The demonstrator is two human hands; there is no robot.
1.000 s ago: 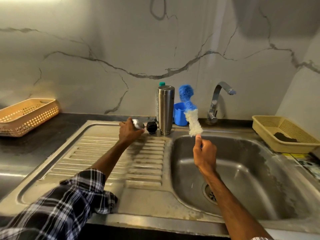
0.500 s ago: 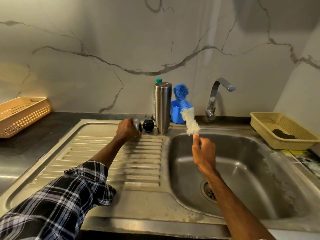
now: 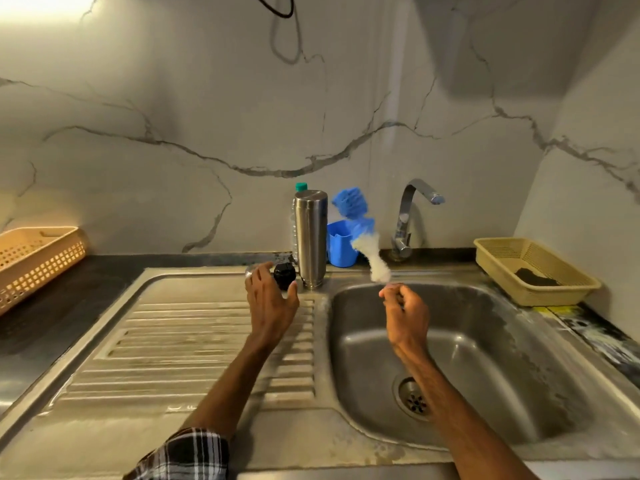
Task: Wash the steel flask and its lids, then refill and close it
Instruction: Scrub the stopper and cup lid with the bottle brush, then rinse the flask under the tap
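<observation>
Head view: the left hand is held spread, empty, just left of the upright steel flask; the grip of the right hand cannot be told.

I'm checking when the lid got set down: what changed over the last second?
The left hand let go of the steel lid beside the black lid on the drainboard and drew back, open. The right hand still pinches the bottle brush, now tilted further left. The flask and tap stayed put.
</observation>
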